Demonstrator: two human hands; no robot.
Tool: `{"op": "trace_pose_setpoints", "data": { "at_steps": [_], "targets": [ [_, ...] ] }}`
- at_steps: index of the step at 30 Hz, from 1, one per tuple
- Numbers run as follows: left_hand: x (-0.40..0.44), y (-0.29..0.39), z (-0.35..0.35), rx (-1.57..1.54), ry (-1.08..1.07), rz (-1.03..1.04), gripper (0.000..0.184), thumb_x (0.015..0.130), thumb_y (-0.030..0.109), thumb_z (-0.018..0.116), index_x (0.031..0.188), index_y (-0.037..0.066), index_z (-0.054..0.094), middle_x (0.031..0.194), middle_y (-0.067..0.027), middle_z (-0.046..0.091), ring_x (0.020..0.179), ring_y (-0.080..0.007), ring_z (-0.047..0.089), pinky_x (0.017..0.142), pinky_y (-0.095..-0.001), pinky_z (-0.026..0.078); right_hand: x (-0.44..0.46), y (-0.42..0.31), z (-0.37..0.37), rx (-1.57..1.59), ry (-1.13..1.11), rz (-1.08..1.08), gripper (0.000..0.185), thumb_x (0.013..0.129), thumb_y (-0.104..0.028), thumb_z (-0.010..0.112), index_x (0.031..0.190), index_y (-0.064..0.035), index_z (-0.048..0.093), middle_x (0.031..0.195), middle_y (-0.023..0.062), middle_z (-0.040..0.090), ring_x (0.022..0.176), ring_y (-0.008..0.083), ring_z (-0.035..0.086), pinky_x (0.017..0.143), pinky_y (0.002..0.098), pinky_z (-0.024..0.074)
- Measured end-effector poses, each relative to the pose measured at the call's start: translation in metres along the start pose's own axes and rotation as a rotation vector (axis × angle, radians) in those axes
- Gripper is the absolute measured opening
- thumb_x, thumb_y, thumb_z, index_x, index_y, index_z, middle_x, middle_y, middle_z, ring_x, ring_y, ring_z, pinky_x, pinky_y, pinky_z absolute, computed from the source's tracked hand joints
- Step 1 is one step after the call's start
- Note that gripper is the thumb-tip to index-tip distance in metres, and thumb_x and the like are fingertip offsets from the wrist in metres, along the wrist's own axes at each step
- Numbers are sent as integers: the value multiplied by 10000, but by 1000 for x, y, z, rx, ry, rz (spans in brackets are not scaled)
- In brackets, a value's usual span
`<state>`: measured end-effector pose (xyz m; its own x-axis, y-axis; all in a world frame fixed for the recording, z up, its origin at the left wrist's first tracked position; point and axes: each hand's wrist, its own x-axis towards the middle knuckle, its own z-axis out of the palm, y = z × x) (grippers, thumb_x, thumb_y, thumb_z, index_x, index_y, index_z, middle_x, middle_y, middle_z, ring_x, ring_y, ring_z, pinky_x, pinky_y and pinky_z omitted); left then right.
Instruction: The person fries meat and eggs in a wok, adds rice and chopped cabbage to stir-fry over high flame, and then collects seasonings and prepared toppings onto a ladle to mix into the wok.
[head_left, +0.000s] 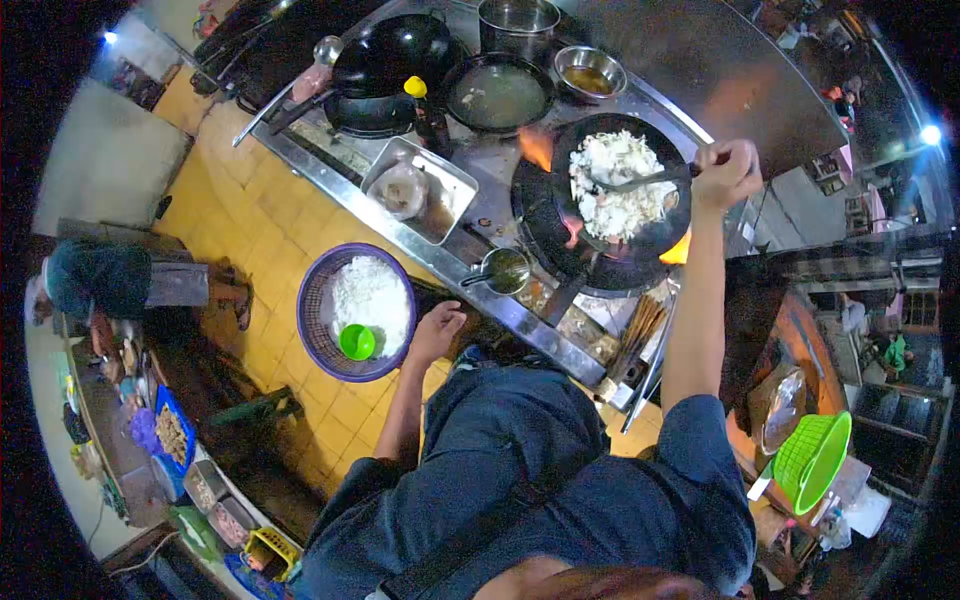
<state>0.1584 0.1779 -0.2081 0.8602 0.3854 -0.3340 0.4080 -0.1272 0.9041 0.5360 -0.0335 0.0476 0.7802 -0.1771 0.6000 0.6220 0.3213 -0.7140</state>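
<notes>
My right hand (727, 172) is closed around the dark handle of a spatula (640, 181). The spatula's head rests in white rice (618, 222) that fills the middle of a black wok (560, 225). Orange flames show around the wok's rim. Low on the other side, my left hand (438, 330) hangs by the rim of a purple basket (307, 322), its fingers loosely bent and apart with nothing visible in them. White rice (372, 292) lies in that basket with a green cup (357, 342) on top.
Along the metal counter stand a steel tray (462, 190), a small strainer (505, 272), a pan of liquid (500, 95), a steel bowl (590, 73) and a bottle with a yellow cap (416, 88). Another person (100, 280) bends at the far left. A green basket (812, 462) sits right.
</notes>
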Motion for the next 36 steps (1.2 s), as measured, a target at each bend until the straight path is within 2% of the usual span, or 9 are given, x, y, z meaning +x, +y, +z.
{"op": "trace_pose_setpoints", "data": {
  "at_steps": [9,12,16,24,27,30,32,35,36],
  "targets": [
    [-6,58,-8,32,-25,-128,365,853,231,581,1153,42,495,926,-54,587,862,-135,544,777,-269,434,-4,-6,2,-24,-143,-72,279,846,-157,452,603,-30,401,472,40,378,389,94,346,372,227,290],
    [2,49,-8,0,-8,-5,384,845,236,569,1137,-2,501,964,-121,618,882,-196,590,782,-296,454,-1,-13,5,-25,-81,-151,247,844,-116,440,616,-28,407,520,35,423,440,82,385,394,218,312],
    [-9,65,-8,-37,-48,-68,372,845,217,571,1132,-9,503,954,-113,614,876,-176,578,773,-289,446,7,1,12,-121,-283,-16,249,835,-146,484,637,-10,418,549,42,452,454,89,402,408,219,332],
    [-10,85,-9,-18,-151,-12,383,842,233,572,1120,-23,507,934,-123,607,838,-168,572,741,-293,448,1,1,5,-123,-297,-3,202,826,-160,516,693,-11,495,565,22,486,474,84,427,444,206,373],
    [-7,79,-5,19,-196,6,377,841,235,573,1109,-24,512,928,-116,600,841,-168,572,740,-290,448,-6,26,-2,-123,-328,-347,174,837,-125,516,694,-26,503,566,1,469,493,59,422,429,198,331],
    [-11,95,-1,-13,-217,30,367,836,207,576,1126,-9,513,871,-69,622,782,-123,570,703,-262,454,-3,9,3,-141,-381,-93,169,835,-117,518,693,-26,506,564,-3,465,492,53,419,425,197,318],
    [-11,94,2,80,-216,64,401,828,240,592,1122,-20,510,869,-76,623,748,-120,571,694,-270,456,3,-24,24,83,-196,144,180,836,-125,524,688,-26,501,564,-9,457,484,47,404,423,191,300],
    [-11,79,7,10,-214,56,345,834,252,586,1072,4,549,791,-66,592,758,-131,558,709,-272,445,-15,6,3,-199,-228,-154,240,857,-108,437,624,-51,453,512,3,416,425,76,375,402,221,320],
    [-9,74,10,7,-218,48,345,834,252,586,1072,4,549,791,-66,592,758,-131,558,709,-272,445,-12,8,1,-137,-226,-31,236,863,-112,436,634,-54,442,510,2,409,417,75,363,389,224,299]
  ]
}}
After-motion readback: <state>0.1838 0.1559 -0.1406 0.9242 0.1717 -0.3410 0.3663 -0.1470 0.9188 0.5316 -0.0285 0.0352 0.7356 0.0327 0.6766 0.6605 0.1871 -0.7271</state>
